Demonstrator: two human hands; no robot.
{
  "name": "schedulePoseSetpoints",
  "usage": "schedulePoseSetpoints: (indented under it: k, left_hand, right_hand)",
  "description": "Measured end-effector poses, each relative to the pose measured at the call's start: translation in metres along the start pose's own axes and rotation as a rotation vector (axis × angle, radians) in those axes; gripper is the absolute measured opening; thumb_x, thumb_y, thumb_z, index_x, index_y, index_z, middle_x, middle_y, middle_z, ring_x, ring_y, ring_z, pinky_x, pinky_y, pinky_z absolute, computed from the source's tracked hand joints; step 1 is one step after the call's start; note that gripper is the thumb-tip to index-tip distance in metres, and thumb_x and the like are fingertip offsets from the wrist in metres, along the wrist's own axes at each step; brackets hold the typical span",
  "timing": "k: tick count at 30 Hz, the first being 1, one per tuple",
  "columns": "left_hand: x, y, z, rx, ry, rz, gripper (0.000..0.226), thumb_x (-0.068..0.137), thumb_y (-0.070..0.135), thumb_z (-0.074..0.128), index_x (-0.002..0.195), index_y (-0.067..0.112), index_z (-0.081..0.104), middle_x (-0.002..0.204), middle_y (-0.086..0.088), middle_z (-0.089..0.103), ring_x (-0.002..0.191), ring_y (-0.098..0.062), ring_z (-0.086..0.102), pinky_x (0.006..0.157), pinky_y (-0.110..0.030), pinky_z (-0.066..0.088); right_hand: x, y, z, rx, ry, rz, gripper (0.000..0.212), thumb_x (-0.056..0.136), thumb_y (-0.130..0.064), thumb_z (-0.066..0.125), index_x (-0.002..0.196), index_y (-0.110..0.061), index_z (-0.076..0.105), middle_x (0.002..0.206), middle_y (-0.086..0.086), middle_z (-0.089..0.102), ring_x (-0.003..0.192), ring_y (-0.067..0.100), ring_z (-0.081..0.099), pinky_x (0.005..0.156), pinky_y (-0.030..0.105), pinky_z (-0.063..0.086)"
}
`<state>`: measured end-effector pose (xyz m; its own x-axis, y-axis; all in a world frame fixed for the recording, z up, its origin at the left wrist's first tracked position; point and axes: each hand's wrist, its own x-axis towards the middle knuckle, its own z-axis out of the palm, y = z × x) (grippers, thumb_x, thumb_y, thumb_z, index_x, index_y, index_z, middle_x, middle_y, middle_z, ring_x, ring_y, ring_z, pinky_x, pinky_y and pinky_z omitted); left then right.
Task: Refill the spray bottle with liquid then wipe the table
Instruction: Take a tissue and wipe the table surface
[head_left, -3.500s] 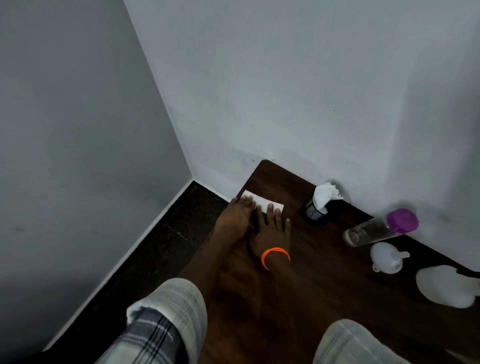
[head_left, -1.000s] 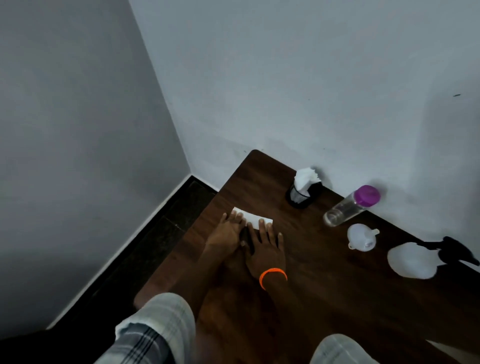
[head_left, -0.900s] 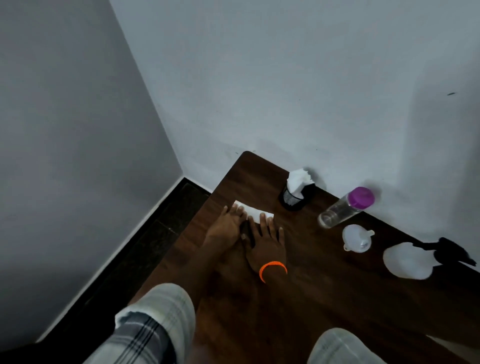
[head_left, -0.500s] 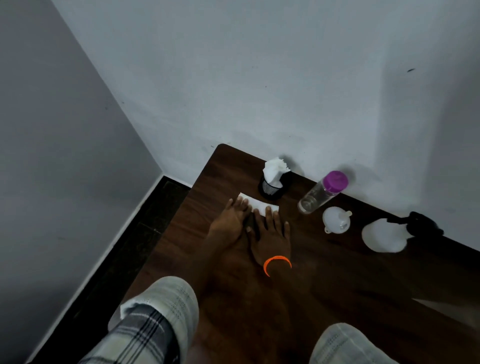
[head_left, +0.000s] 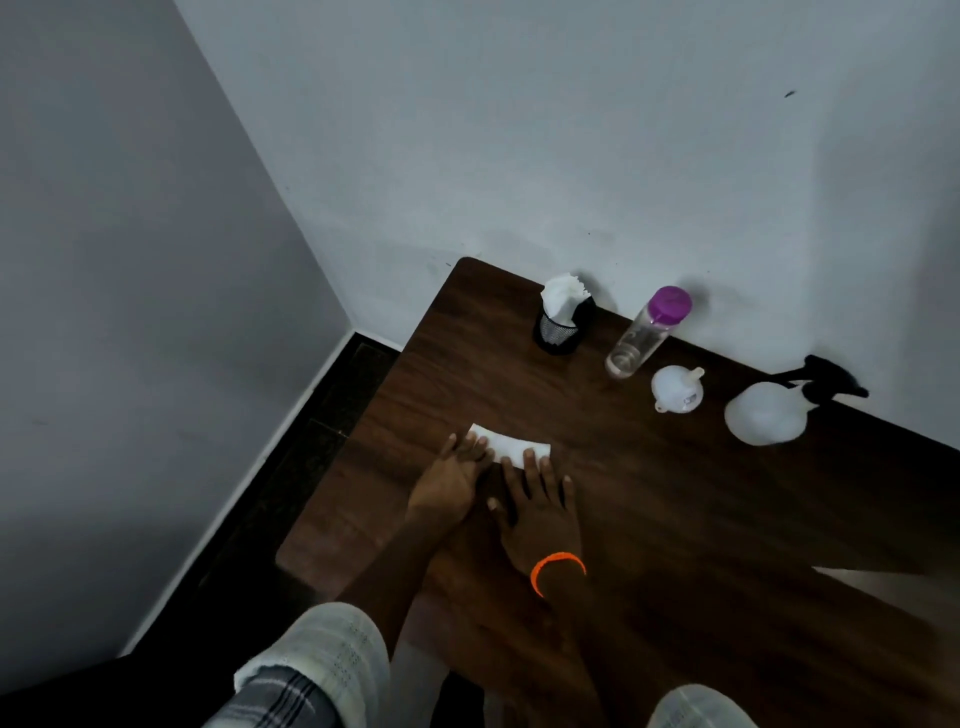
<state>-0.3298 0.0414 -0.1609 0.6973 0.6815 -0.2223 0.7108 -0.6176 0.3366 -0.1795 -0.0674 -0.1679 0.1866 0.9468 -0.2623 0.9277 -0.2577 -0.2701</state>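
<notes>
A folded white tissue (head_left: 512, 446) lies flat on the dark wooden table (head_left: 727, 525). My left hand (head_left: 451, 487) and my right hand (head_left: 541, 512), with an orange band at its wrist, lie side by side with fingers pressed flat on the tissue's near edge. The translucent white spray bottle (head_left: 764, 415) with a black trigger head lies on its side at the back right, near the wall. A white funnel (head_left: 677, 389) sits just left of it. A clear bottle with a purple cap (head_left: 644, 335) stands by the wall.
A black mesh cup (head_left: 560, 332) stuffed with white tissues stands at the back near the table's far left corner. The table meets the wall at the back; its left edge drops to a dark floor (head_left: 311, 441). A pale sheet (head_left: 893, 587) shows at right.
Both hands have slid the tissue away from the table's far corner toward me, staying pressed on it. The view has shifted, so the bottles and funnel now sit farther right and up.
</notes>
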Motion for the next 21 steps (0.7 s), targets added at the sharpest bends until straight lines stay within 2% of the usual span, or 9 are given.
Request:
schedulePoseSetpoints:
  k: [2,6,11,15,17,19,21]
  left_hand:
    - [-0.025,0.0,0.005,0.009,-0.032,-0.021,0.051,0.077,0.028,0.069,0.124,0.009,0.069,0.132,-0.013,0.065,0.128,-0.032,0.059,0.118,-0.043,0.022]
    - [-0.079,0.015,0.017,0.005,-0.054,-0.082,0.055,0.081,0.036,0.047,0.123,0.008,0.071,0.131,-0.016,0.065,0.125,-0.033,0.06,0.117,-0.042,0.012]
    - [-0.122,0.051,0.043,-0.043,-0.116,-0.147,0.052,0.084,0.033,0.045,0.121,0.007,0.071,0.131,-0.017,0.065,0.126,-0.033,0.059,0.12,-0.041,0.01]
    - [-0.129,0.083,0.067,-0.055,-0.196,-0.138,0.055,0.082,0.034,0.045,0.124,0.007,0.07,0.135,-0.016,0.063,0.136,-0.029,0.039,0.118,-0.043,0.012]
    - [-0.127,0.098,0.074,-0.035,-0.225,-0.129,0.056,0.083,0.037,0.046,0.125,0.008,0.069,0.136,-0.016,0.062,0.137,-0.028,0.036,0.12,-0.045,0.01]
    - [-0.119,0.112,0.076,-0.015,-0.268,-0.115,0.058,0.082,0.039,0.046,0.123,0.007,0.069,0.134,-0.016,0.063,0.136,-0.03,0.041,0.12,-0.046,0.009]
    - [-0.108,0.124,0.067,0.02,-0.279,-0.099,0.057,0.081,0.038,0.044,0.12,0.008,0.071,0.13,-0.014,0.066,0.132,-0.032,0.053,0.118,-0.046,0.01]
  right_hand:
    - [-0.017,-0.008,0.008,-0.008,-0.007,-0.044,0.064,0.095,-0.061,0.039,0.156,-0.038,0.032,0.166,-0.001,0.025,0.154,0.024,0.021,0.12,0.052,0.011]
    - [-0.054,-0.016,0.021,-0.027,-0.013,-0.129,0.065,0.095,-0.061,0.041,0.155,-0.037,0.034,0.166,-0.001,0.025,0.153,0.024,0.024,0.119,0.052,0.012]
    - [-0.104,0.002,0.029,-0.069,-0.03,-0.185,0.064,0.096,-0.058,0.042,0.156,-0.039,0.03,0.167,-0.005,0.022,0.154,0.019,0.021,0.121,0.051,0.013]
    - [-0.137,0.031,0.029,-0.112,-0.047,-0.152,0.063,0.098,-0.057,0.04,0.157,-0.041,0.025,0.168,-0.008,0.017,0.155,0.014,0.012,0.122,0.051,0.013]
    - [-0.145,0.045,0.026,-0.124,-0.057,-0.127,0.063,0.099,-0.057,0.038,0.158,-0.041,0.023,0.168,-0.008,0.015,0.155,0.015,0.012,0.122,0.052,0.014]
    - [-0.151,0.057,0.023,-0.132,-0.063,-0.098,0.063,0.099,-0.056,0.038,0.158,-0.041,0.023,0.168,-0.008,0.014,0.155,0.015,0.014,0.122,0.052,0.015]
    - [-0.151,0.067,0.018,-0.125,-0.06,-0.058,0.062,0.1,-0.056,0.036,0.158,-0.041,0.023,0.168,-0.008,0.014,0.155,0.015,0.013,0.122,0.052,0.015]
